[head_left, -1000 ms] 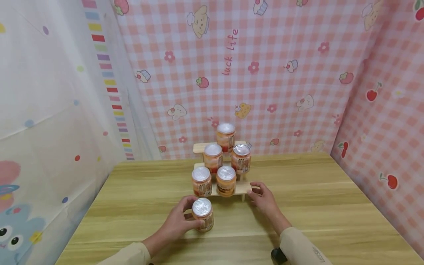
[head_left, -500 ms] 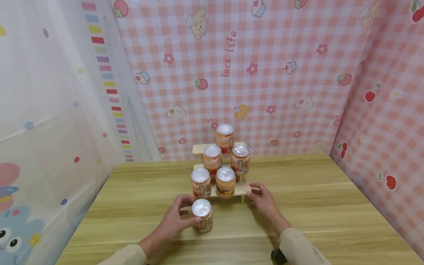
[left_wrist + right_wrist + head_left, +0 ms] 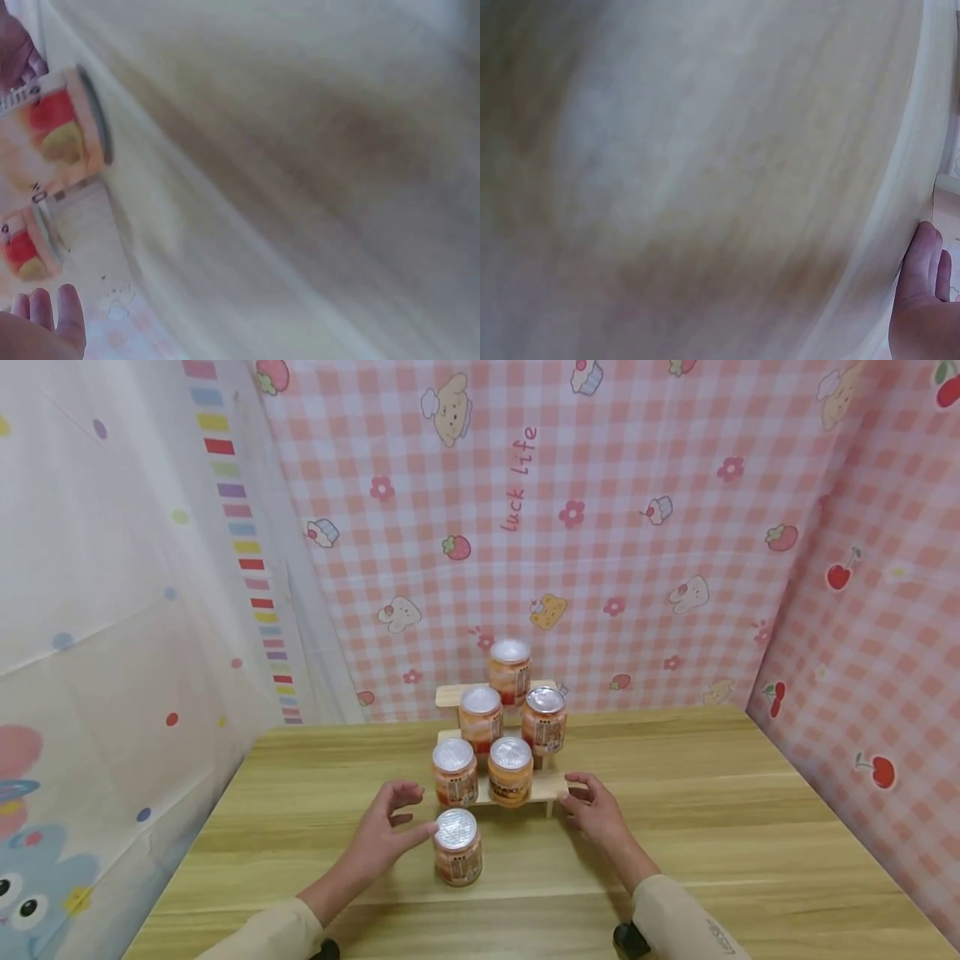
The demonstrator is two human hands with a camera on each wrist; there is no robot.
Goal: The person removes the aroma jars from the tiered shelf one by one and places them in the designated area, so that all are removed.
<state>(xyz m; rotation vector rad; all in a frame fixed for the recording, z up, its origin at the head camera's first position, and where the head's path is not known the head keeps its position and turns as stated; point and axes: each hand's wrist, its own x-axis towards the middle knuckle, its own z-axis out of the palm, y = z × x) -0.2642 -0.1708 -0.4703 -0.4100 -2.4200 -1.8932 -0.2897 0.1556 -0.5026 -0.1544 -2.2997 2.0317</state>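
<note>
A small orange tin can [image 3: 458,860] with a silver lid stands upright on the table, in front of a stepped wooden rack [image 3: 551,787]. Left of it is my left hand [image 3: 382,831], fingers spread apart and thumb tip at the lid's edge; whether it touches, I cannot tell. That can [image 3: 52,142] also shows at the left of the left wrist view, above the left hand's fingers [image 3: 67,319]. My right hand [image 3: 603,818] holds the right end of the rack's lowest step between thumb and fingers. Its fingers [image 3: 922,259] appear at the right edge of the right wrist view.
Matching cans stand on the rack: one on the top step [image 3: 510,672], two on the middle, two on the lowest [image 3: 511,772]. The wood-grain table [image 3: 712,827] ends at a pink checked cloth [image 3: 570,560] behind; a white cloth [image 3: 135,610] hangs at left.
My left hand has let go of the front can and drawn back leftward, its fingers opening. The can has stayed on the table. My right hand has stayed at the rack's end.
</note>
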